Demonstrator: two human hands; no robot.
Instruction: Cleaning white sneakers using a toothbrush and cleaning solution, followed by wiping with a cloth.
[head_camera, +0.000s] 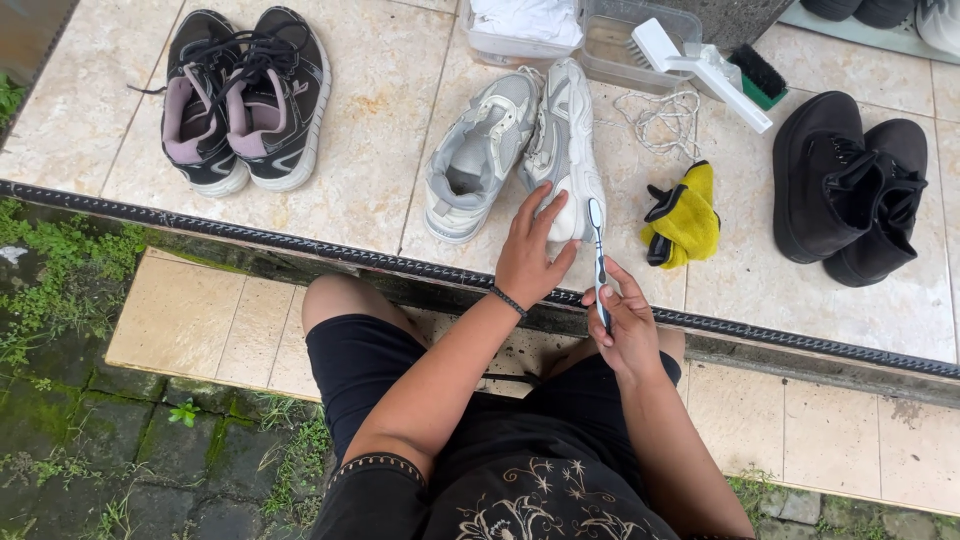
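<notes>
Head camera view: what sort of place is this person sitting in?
Probably an outdoor tiled step by a mossy stone path, used as a shoe-cleaning spot: pairs of shoes line it, the left hand touches a white sneaker, and the right hand holds a toothbrush.

You are facing two packages only: a clear rectangular plastic tub (512, 50) holding folded white cloth (525, 17), and a second clear, slightly tinted plastic tub (612, 62) touching its right side, both sitting at the beige tiled ledge's (380, 120) far edge.

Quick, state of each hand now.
Left hand: open, fingers on the white sneaker.
Right hand: closed, holding a toothbrush.
</notes>
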